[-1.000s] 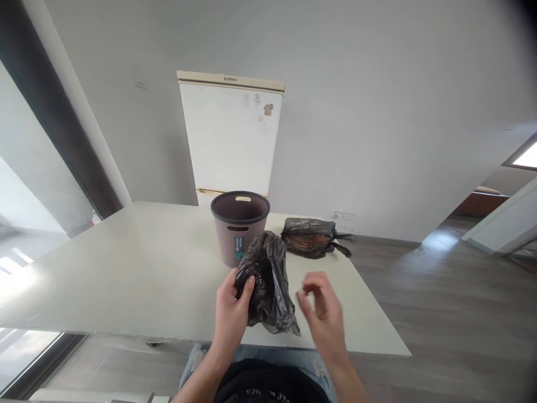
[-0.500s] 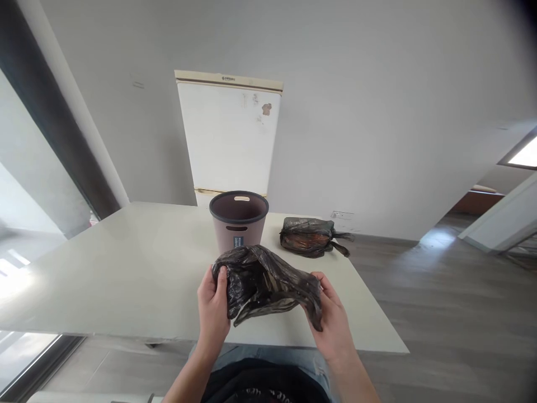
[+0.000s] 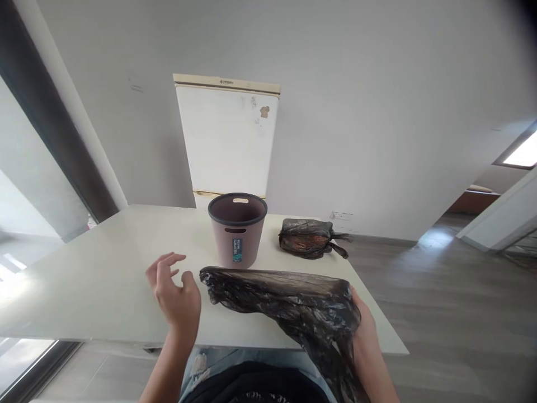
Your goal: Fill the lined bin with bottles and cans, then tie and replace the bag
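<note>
A thin black garbage bag (image 3: pixel 289 302) stretches sideways above the near part of the table, its loose end drooping past the table's front edge. My right hand (image 3: pixel 366 330) is closed around the bag's right side; the bag hides most of its fingers. Just off the bag's left end, my left hand (image 3: pixel 176 291) is open, fingers curved and apart, holding nothing. Behind the bag stands an upright pinkish-brown trash can (image 3: pixel 239 235) with a dark rim, handle slots and a blue label. No liner shows inside the can's visible part.
On the table's right side lies a filled, tied black bag (image 3: pixel 308 238) with reddish contents showing through. The white table (image 3: pixel 126 268) ends at a front edge close to my body. A white refrigerator (image 3: pixel 226 140) stands against the grey wall behind.
My left hand has let go of the bag and moved left. My right hand has moved right and slightly down, and the bag is now drawn out longer, its end hanging lower.
</note>
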{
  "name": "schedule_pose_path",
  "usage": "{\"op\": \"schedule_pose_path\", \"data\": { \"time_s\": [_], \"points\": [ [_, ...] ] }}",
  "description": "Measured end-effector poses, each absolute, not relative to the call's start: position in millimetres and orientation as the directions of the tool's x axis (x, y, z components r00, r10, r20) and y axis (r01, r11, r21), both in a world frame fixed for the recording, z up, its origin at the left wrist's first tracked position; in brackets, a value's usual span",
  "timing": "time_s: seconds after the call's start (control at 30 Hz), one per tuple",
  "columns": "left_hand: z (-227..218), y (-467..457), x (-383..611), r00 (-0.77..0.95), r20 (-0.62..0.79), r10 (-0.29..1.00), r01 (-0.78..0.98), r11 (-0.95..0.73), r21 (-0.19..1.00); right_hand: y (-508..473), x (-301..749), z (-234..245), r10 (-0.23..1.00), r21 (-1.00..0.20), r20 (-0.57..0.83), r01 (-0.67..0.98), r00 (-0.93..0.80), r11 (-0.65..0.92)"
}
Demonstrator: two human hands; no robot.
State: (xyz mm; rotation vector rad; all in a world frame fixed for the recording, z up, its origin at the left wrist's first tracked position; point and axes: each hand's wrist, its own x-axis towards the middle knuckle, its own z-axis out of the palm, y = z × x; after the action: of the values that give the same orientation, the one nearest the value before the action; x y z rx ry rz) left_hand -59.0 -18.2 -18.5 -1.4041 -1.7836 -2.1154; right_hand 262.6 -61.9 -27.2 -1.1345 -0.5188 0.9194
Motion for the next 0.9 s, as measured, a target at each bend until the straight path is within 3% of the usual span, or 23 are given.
{"op": "schedule_pose_path", "data": {
  "time_s": [0.07, 0.1, 0.17, 0.2, 0.27, 0.33, 0.47, 0.57, 0.67, 0.73, 0.83, 0.9],
  "points": [
    [-14, -43, -33, -0.511, 0.726, 0.46, 0.551, -0.473, 0.688, -60, 252, -29, 0.785, -0.906, -0.187, -0.412, 0.591, 0.095],
    [-14, -56, -16, -0.38, 0.708, 0.595, 0.473, -0.533, 0.701, -59, 245, -30, 0.779, -0.908, -0.198, -0.411, 0.594, 0.083],
    [-20, -77, 19, -0.039, 0.492, 0.869, 0.321, -0.456, 0.83, -61, 226, -32, 0.829, -0.933, -0.158, -0.357, 0.536, 0.052],
    [-25, -82, 34, 0.087, 0.389, 0.917, 0.282, -0.397, 0.873, -63, 217, -33, 0.866, -0.941, -0.141, -0.336, 0.48, 0.033],
    [-36, -81, 53, 0.253, 0.269, 0.93, 0.227, -0.327, 0.917, -67, 202, -37, 0.928, -0.943, -0.132, -0.332, 0.348, -0.01],
    [-44, -68, 53, 0.344, 0.246, 0.906, 0.194, -0.325, 0.926, -70, 198, -39, 0.957, -0.946, -0.111, -0.324, 0.27, -0.018],
    [-39, -39, 11, 0.198, 0.351, 0.915, 0.25, -0.393, 0.885, -68, 231, -32, 0.959, -0.989, 0.05, -0.123, 0.279, 0.087],
    [-27, -29, -26, 0.059, 0.361, 0.931, 0.35, -0.358, 0.865, -66, 264, -21, 0.945, -0.947, 0.287, 0.197, 0.157, 0.255],
    [-20, -25, -47, -0.015, 0.358, 0.934, 0.42, -0.319, 0.85, -66, 276, -15, 0.949, -0.831, 0.315, 0.489, 0.019, 0.266],
    [-18, -24, -51, -0.022, 0.353, 0.935, 0.425, -0.311, 0.85, -64, 276, -17, 0.942, -0.769, 0.334, 0.589, 0.038, 0.249],
    [-15, -25, -53, -0.039, 0.3, 0.953, 0.315, -0.273, 0.909, -56, 282, -27, 0.893, -0.732, 0.411, 0.65, 0.185, 0.202],
    [-13, -27, -56, -0.058, 0.24, 0.969, 0.141, -0.23, 0.963, -48, 294, -35, 0.864, -0.723, 0.425, 0.676, 0.27, 0.144]
  ]
}}
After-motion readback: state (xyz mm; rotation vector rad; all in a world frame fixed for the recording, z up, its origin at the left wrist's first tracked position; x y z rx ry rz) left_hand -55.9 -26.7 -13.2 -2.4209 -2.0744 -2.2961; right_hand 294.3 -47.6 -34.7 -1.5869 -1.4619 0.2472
